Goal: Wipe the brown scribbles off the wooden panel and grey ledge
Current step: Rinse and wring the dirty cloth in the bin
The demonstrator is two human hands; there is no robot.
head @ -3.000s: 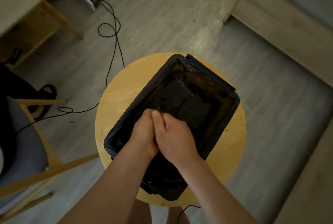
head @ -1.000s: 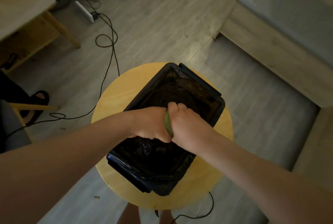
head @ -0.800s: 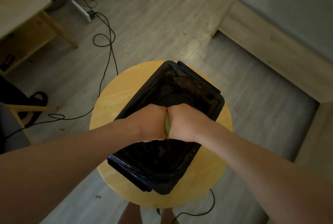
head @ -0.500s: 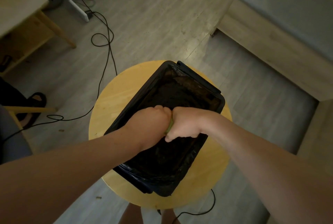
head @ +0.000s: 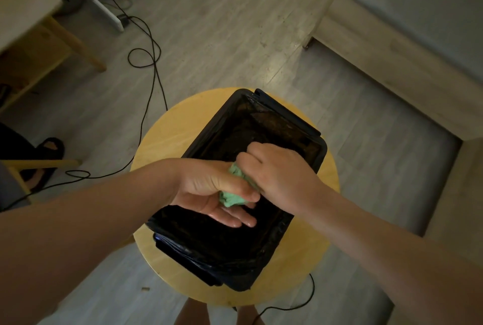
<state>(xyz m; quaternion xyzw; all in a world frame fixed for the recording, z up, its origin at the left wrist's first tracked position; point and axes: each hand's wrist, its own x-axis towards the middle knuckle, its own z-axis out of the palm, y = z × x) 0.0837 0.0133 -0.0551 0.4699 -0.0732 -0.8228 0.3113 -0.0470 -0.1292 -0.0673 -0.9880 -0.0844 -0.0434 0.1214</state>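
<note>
Clutching green cloth (head: 231,197), right hand (head: 277,170) above, left hand (head: 209,188) beneath

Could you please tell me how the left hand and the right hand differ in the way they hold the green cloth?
The left hand lies palm up, fingers straight beneath the green cloth, thumb pressed on top. The right hand is knuckles up, fingers curled round the cloth's far end. Both hold it over the black tub.
</note>
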